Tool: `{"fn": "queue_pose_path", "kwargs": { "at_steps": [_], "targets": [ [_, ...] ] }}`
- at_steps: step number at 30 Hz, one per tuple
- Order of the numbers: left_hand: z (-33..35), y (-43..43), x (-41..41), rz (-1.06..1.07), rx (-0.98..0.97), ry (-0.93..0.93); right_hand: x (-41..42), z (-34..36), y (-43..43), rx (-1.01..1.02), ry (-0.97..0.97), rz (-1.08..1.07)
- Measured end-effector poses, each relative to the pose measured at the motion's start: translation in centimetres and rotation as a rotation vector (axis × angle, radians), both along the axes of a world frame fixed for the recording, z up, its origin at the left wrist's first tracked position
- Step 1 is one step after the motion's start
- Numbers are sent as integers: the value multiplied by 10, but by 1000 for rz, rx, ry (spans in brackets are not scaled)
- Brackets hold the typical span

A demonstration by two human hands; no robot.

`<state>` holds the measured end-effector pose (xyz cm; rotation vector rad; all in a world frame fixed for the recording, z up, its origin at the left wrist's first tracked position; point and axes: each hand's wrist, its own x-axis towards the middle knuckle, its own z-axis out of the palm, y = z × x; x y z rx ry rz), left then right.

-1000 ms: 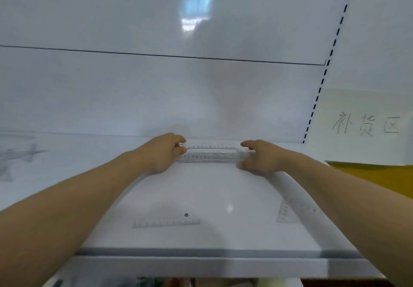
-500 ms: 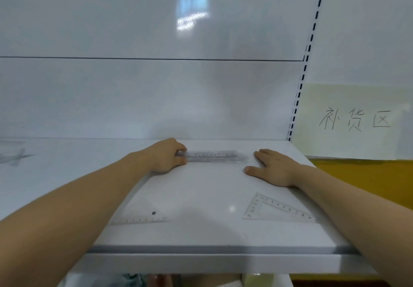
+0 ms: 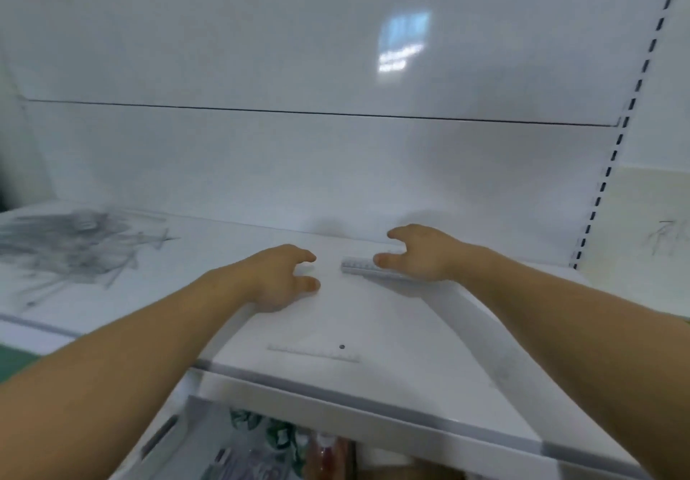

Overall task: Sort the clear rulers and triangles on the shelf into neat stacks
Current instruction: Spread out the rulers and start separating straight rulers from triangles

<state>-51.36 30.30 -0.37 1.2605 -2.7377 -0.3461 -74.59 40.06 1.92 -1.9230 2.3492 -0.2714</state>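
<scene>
Ruler stack (image 3: 357, 267) under right hand (image 3: 420, 255) thumb, fingers loose; left hand (image 3: 282, 278) relaxed, empty.

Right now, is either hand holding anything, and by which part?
Left hand holds nothing. Right hand lies over the ruler stack's right end, thumb touching it, fingers spread; no grip shows.

My two hands, left hand (image 3: 282, 278) and right hand (image 3: 420, 253), one stack of clear rulers (image 3: 360, 267), one clear triangle (image 3: 313, 353), one blurred heap (image 3: 74, 248)
</scene>
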Motion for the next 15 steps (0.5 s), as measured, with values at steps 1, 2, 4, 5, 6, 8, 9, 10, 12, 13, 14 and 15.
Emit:
{"fn": "queue_pose_path", "kwargs": {
  "at_steps": [1,2,4,5,6,8,9,10,12,13,14,15],
  "targets": [
    [2,-4,19,23,-4,-6,18,1,-13,-8,1,31],
    [4,-8,39,47,-10,-12,37,2,-27,-12,-2,63],
    [7,-18,85,108,-23,-13,81,4,-54,-10,-13,123],
    [9,-24,110,143,-27,-9,104,5,-69,-10,-16,155],
    [11,-30,135,177,-29,-7,128,6,-83,-7,-19,186],
    [12,-43,186,245,-29,-3,179,7,-112,11,-20,251],
    [13,-49,211,276,-31,5,204,7,-125,17,-12,287],
    [14,-56,235,304,-34,13,229,7,-139,14,-3,321],
    [12,-71,281,356,-38,20,276,6,-162,-3,-2,371],
    [12,-79,301,381,-39,25,296,5,-173,-8,-6,388],
    [12,-86,321,402,-38,31,315,5,-183,-4,-4,404],
    [11,-94,338,419,-32,35,332,4,-193,9,-1,416]
  ]
}}
